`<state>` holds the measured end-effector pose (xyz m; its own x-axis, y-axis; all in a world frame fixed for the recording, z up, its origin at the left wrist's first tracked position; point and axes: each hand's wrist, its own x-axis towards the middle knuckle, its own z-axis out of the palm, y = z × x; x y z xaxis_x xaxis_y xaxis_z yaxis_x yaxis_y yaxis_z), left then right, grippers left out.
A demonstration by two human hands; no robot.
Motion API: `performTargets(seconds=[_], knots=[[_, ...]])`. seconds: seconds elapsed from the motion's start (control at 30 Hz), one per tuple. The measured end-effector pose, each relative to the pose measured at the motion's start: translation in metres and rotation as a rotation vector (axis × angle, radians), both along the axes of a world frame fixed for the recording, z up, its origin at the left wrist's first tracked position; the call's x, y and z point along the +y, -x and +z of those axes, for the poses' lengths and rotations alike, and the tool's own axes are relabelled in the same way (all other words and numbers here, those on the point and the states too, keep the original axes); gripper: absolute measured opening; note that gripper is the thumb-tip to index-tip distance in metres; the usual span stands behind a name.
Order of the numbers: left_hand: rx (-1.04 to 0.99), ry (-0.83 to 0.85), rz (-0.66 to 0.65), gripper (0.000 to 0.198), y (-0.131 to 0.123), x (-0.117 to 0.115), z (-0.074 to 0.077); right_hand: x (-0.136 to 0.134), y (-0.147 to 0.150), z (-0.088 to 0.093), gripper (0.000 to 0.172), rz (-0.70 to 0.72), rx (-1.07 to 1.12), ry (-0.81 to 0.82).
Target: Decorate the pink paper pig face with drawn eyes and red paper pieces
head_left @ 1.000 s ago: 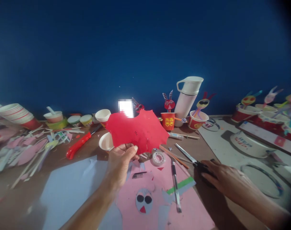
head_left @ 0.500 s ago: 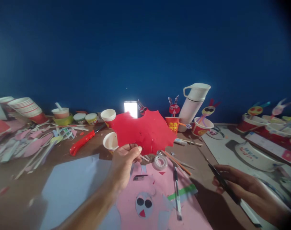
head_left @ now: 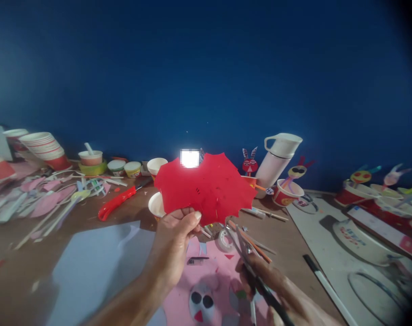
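Observation:
My left hand (head_left: 178,235) pinches the lower edge of a red paper cut-out (head_left: 209,185) between thumb and fingers. The sheet stands upright, with a scalloped, pointed outline and a few small dark marks. In my right hand (head_left: 270,285) is a dark pair of tweezers (head_left: 251,271), its two thin tips parted just below the paper's bottom right edge. A clear tape roll (head_left: 225,240) lies behind the tips. Under my hands is pink paper (head_left: 178,296) bearing a pale cut-out face (head_left: 201,305) with black eyes and a red triangle.
A red-handled cutter (head_left: 117,203) lies to the left, near heaped sticks and paper scraps (head_left: 46,199). Paper cups (head_left: 44,149) and a white thermos (head_left: 275,165) stand along the blue wall. At right are cups with stick puppets (head_left: 289,190) and a black-and-white pen (head_left: 328,290).
My right hand has moved left with the tweezers, from the right side to just under the red paper. The paper has spread slightly rightward in view; my left hand still holds it.

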<state>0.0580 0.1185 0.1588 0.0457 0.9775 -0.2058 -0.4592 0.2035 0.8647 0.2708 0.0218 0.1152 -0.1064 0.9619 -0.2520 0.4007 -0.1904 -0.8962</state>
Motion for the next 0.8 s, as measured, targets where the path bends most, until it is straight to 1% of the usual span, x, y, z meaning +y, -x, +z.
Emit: performTargets(seconds=[0.1, 0.17, 0.3, 0.37, 0.53, 0.63, 0.7, 0.8], knots=[[-0.005, -0.024, -0.008, 0.016, -0.002, 0.0, -0.002, 0.012, 0.017, 0.008, 0.074, 0.06, 0.001, 0.047], [0.011, -0.044, -0.009, 0.015, -0.003, -0.001, -0.005, 0.018, 0.026, 0.011, 0.072, 0.092, -0.003, 0.039], [0.08, -0.047, -0.012, 0.016, -0.003, -0.003, -0.011, 0.03, 0.037, 0.017, 0.058, 0.251, -0.018, -0.092], [0.115, -0.031, -0.018, 0.016, -0.003, -0.003, -0.013, 0.034, 0.038, 0.018, 0.055, 0.292, -0.018, -0.147], [0.173, -0.021, -0.019, 0.013, -0.006, -0.003, -0.012, 0.036, 0.037, 0.012, 0.055, 0.252, -0.06, -0.174], [0.189, -0.021, -0.023, 0.013, -0.008, -0.004, -0.011, 0.036, 0.038, 0.01, 0.057, 0.25, -0.011, -0.199], [0.193, -0.016, -0.028, 0.013, -0.009, -0.005, -0.011, 0.037, 0.039, 0.011, 0.058, 0.275, 0.032, -0.218], [0.194, -0.007, -0.025, 0.014, -0.009, -0.006, -0.01, 0.039, 0.042, 0.016, 0.056, 0.285, 0.017, -0.24]])
